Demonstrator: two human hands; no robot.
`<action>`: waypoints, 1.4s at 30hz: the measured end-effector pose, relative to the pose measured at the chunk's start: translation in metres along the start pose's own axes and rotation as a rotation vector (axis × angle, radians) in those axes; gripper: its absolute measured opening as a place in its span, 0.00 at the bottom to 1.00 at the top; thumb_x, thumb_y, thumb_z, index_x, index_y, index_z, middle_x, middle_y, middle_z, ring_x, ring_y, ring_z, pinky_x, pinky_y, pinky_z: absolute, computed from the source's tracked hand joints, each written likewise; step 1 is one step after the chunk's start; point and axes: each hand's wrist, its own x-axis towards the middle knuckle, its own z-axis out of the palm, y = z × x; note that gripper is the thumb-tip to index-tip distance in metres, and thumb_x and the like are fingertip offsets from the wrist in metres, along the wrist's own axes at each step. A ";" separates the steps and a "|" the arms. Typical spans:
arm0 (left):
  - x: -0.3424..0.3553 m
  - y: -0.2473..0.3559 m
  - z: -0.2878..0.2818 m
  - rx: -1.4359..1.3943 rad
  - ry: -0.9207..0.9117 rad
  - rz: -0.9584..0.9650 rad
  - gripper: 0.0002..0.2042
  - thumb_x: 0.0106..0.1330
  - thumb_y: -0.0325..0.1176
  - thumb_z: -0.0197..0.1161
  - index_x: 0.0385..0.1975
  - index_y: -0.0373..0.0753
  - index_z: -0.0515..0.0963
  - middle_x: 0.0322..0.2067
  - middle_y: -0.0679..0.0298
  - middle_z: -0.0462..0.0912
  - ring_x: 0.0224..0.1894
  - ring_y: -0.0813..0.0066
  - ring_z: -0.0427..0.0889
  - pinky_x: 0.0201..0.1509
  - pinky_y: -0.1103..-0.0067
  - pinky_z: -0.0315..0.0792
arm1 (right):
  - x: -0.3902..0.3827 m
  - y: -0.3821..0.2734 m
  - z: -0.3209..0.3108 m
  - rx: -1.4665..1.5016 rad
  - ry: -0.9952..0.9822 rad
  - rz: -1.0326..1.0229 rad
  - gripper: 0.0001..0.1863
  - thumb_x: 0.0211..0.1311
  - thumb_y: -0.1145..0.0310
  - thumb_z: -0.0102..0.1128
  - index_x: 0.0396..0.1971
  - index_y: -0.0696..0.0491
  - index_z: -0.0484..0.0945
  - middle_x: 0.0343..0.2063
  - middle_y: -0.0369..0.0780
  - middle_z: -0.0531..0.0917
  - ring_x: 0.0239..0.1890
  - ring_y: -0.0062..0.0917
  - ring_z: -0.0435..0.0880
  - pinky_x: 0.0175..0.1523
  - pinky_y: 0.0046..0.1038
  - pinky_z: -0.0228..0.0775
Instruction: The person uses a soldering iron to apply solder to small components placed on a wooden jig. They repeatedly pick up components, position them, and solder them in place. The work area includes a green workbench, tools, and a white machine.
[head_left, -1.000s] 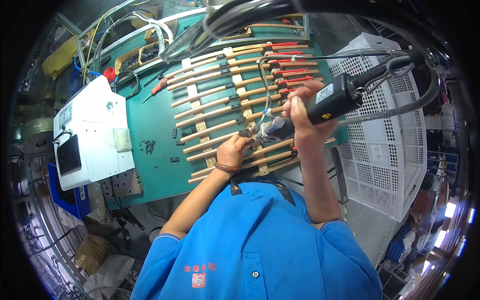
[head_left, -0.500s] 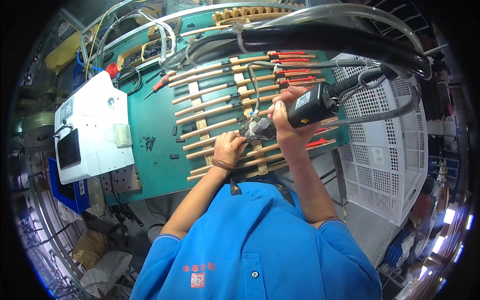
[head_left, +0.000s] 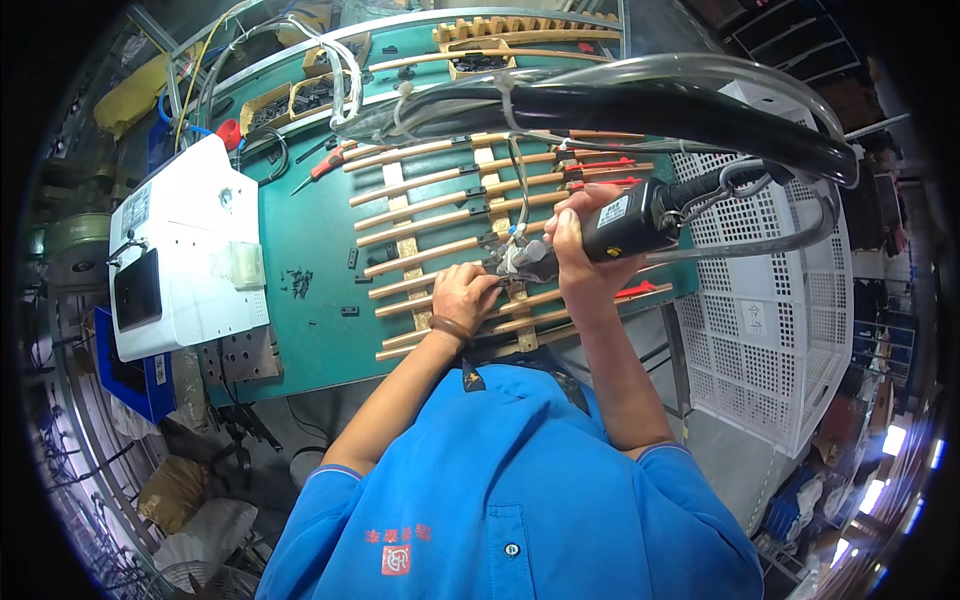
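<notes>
While both hands work over the wooden slats [head_left: 400, 288], the open containers lie away from the fingers. Far beyond the left fingers and to their left, two cardboard boxes [head_left: 258, 100] stand side by side, holding small black parts. Straight beyond the left fingers, at the far edge, a shallow box [head_left: 483, 74] holds similar pieces. Right of the right fingers: white perforated crate [head_left: 750, 370], contents indistinct. Well left of the left fingers, past the white machine [head_left: 190, 240]: blue bin [head_left: 157, 395], dark interior.

Right hand [head_left: 590, 262]: fingers wrapped round a black power tool [head_left: 640, 220], nose over a slat just beside the left fingertips. Left hand [head_left: 463, 297]: fingers bent, resting at that slat; whether they pinch anything cannot be told. Slats lie across the green counter [head_left: 310, 355], under and beyond the left fingers.

Versus 0.5 s ago: both hands and tool hold nearly the same place; the thick black hose [head_left: 640, 115] now covers the farthest red pieces.
</notes>
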 end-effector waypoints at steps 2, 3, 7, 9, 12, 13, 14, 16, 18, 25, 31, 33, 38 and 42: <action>0.000 0.000 0.000 0.002 -0.003 -0.005 0.08 0.46 0.32 0.68 0.27 0.46 0.79 0.30 0.67 0.76 0.35 0.66 0.74 0.41 0.71 0.66 | 0.000 -0.002 0.000 0.006 -0.011 -0.002 0.20 0.51 0.87 0.55 0.45 0.55 0.66 0.30 0.37 0.75 0.30 0.15 0.74 0.35 0.20 0.73; 0.001 0.001 -0.001 0.002 -0.005 -0.008 0.08 0.46 0.32 0.68 0.27 0.46 0.79 0.30 0.67 0.76 0.35 0.66 0.74 0.41 0.71 0.66 | -0.001 -0.002 0.000 0.015 -0.009 0.005 0.20 0.52 0.87 0.55 0.45 0.55 0.66 0.30 0.37 0.75 0.30 0.15 0.74 0.35 0.20 0.73; 0.001 0.001 -0.001 0.000 -0.002 -0.007 0.08 0.46 0.32 0.69 0.27 0.46 0.79 0.30 0.67 0.76 0.35 0.65 0.74 0.41 0.71 0.66 | -0.002 -0.004 0.000 -0.023 -0.024 -0.027 0.20 0.52 0.88 0.51 0.46 0.56 0.66 0.30 0.38 0.75 0.28 0.17 0.75 0.33 0.20 0.73; 0.000 -0.001 0.000 -0.008 0.000 -0.004 0.08 0.46 0.32 0.69 0.27 0.46 0.79 0.30 0.67 0.76 0.36 0.65 0.74 0.42 0.70 0.66 | -0.002 -0.004 0.001 -0.032 -0.035 -0.051 0.20 0.53 0.89 0.50 0.46 0.56 0.65 0.30 0.39 0.76 0.27 0.18 0.76 0.32 0.21 0.74; -0.002 -0.004 0.002 -0.022 0.005 0.001 0.08 0.46 0.32 0.69 0.27 0.46 0.80 0.30 0.66 0.76 0.36 0.64 0.75 0.43 0.70 0.66 | -0.001 -0.003 0.004 0.011 -0.035 -0.046 0.20 0.53 0.89 0.50 0.46 0.56 0.65 0.30 0.39 0.76 0.27 0.18 0.76 0.32 0.22 0.74; -0.003 -0.006 0.003 -0.024 0.011 0.006 0.08 0.46 0.32 0.69 0.27 0.46 0.80 0.31 0.66 0.76 0.37 0.64 0.75 0.43 0.69 0.66 | -0.001 -0.002 0.003 0.017 -0.032 -0.041 0.20 0.53 0.89 0.49 0.46 0.56 0.65 0.30 0.39 0.75 0.27 0.18 0.76 0.32 0.22 0.74; -0.004 -0.007 0.004 -0.026 0.017 0.010 0.09 0.46 0.32 0.69 0.28 0.46 0.80 0.31 0.66 0.76 0.37 0.64 0.75 0.43 0.69 0.66 | -0.002 -0.002 0.003 0.023 -0.028 -0.036 0.20 0.53 0.89 0.49 0.45 0.56 0.65 0.30 0.39 0.75 0.27 0.18 0.76 0.32 0.22 0.74; -0.004 -0.007 0.004 -0.030 0.011 0.003 0.09 0.46 0.32 0.69 0.28 0.46 0.80 0.31 0.66 0.76 0.37 0.63 0.75 0.44 0.69 0.66 | -0.002 0.000 0.002 0.025 -0.007 -0.025 0.19 0.52 0.88 0.52 0.45 0.57 0.66 0.29 0.38 0.75 0.28 0.16 0.75 0.33 0.20 0.73; -0.003 -0.006 0.004 -0.035 0.008 -0.002 0.09 0.46 0.32 0.69 0.28 0.45 0.80 0.31 0.66 0.76 0.37 0.63 0.75 0.44 0.69 0.66 | -0.002 -0.001 0.001 0.009 0.004 -0.024 0.19 0.51 0.88 0.53 0.44 0.57 0.67 0.28 0.38 0.76 0.29 0.15 0.75 0.34 0.19 0.73; -0.002 -0.004 0.002 -0.032 0.002 -0.010 0.08 0.46 0.32 0.68 0.28 0.45 0.79 0.31 0.66 0.76 0.37 0.64 0.74 0.44 0.69 0.66 | -0.004 0.001 0.004 -0.012 -0.001 -0.004 0.19 0.51 0.89 0.53 0.43 0.57 0.66 0.29 0.37 0.75 0.29 0.15 0.75 0.35 0.19 0.73; -0.002 -0.005 0.002 -0.027 0.014 0.015 0.08 0.46 0.32 0.69 0.26 0.44 0.78 0.31 0.65 0.76 0.37 0.63 0.74 0.43 0.69 0.66 | -0.010 -0.001 0.011 -0.004 -0.008 -0.008 0.20 0.49 0.90 0.54 0.43 0.58 0.66 0.29 0.37 0.75 0.30 0.15 0.75 0.37 0.20 0.73; -0.001 -0.003 0.001 -0.018 0.022 0.015 0.08 0.45 0.31 0.69 0.26 0.45 0.78 0.30 0.68 0.76 0.37 0.66 0.75 0.42 0.69 0.65 | -0.012 -0.001 0.014 0.002 -0.026 -0.037 0.20 0.48 0.90 0.54 0.42 0.58 0.66 0.29 0.38 0.75 0.31 0.16 0.75 0.37 0.20 0.73; -0.003 -0.005 0.002 -0.011 0.043 0.039 0.08 0.46 0.31 0.69 0.26 0.45 0.77 0.30 0.68 0.76 0.37 0.65 0.75 0.42 0.69 0.65 | -0.030 0.017 0.007 -0.154 -0.007 -0.033 0.14 0.45 0.89 0.61 0.32 0.59 0.73 0.31 0.38 0.78 0.34 0.18 0.77 0.41 0.20 0.73; -0.004 -0.005 0.002 -0.011 0.026 0.013 0.08 0.46 0.32 0.68 0.25 0.44 0.77 0.30 0.67 0.76 0.38 0.65 0.75 0.43 0.68 0.65 | -0.028 0.004 0.016 0.025 0.026 0.045 0.15 0.44 0.89 0.60 0.33 0.57 0.73 0.31 0.35 0.77 0.33 0.14 0.76 0.40 0.18 0.71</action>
